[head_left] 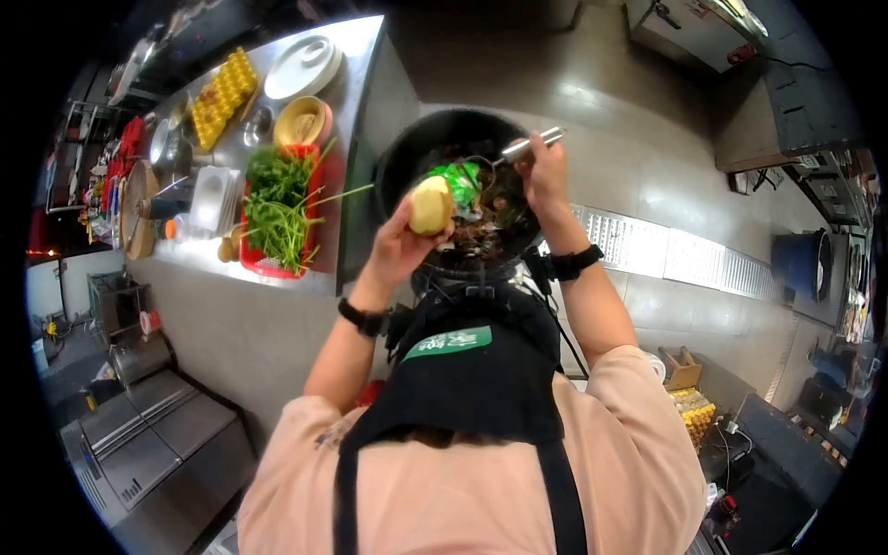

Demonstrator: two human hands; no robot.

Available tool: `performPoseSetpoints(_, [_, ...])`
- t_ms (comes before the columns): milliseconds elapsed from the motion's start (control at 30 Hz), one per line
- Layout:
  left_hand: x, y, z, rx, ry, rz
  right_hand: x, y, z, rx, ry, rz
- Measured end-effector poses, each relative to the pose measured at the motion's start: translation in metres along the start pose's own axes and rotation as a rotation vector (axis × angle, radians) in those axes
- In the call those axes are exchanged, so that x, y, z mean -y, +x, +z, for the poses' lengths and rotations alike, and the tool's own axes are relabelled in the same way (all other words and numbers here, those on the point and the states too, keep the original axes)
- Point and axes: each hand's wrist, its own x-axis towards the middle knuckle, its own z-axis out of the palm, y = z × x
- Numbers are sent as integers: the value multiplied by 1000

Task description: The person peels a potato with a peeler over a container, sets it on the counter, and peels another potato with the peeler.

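Observation:
My left hand (404,242) is closed around a pale yellow potato (430,205), which looks mostly peeled. In my right hand (546,176) is a peeler with a shiny metal handle (552,136); its head points left toward the potato, and a gap shows between them. Both hands are over a large black bin (407,148). Dark scraps, peelings and a bright green plastic wrapper (460,182) lie inside the bin. The fine shape of the peeler's head is hard to make out.
At left, a steel table (356,120) carries a red basket (268,268) of leafy greens (282,208), a yellow egg tray (225,97), white plates (301,69) and a wooden-coloured bowl (302,120). A metal drain grate (666,250) crosses the floor at right, leading toward a dark blue bin (800,264).

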Motion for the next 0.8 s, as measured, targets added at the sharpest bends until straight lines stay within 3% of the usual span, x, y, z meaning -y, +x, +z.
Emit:
performPoseSetpoints(200, [6,1,-3,-156,-82,-79,24,-23,28,149,177,-77])
performPoseSetpoints(567, [11,4,-7,-185,-144,-49,24,-46,40,329,119,-62])
performPoseSetpoints(633, [12,3,-9,-281,-231,-71,23,-42,36,394,81,-62])
performPoseSetpoints(767, [15,-1,-6,-382,-310,-84,4,-17,25,339,139,-27])
performPoseSetpoints(800, [14,-5,-9,-240,-311,-97,4,-8,22,224,8,-131])
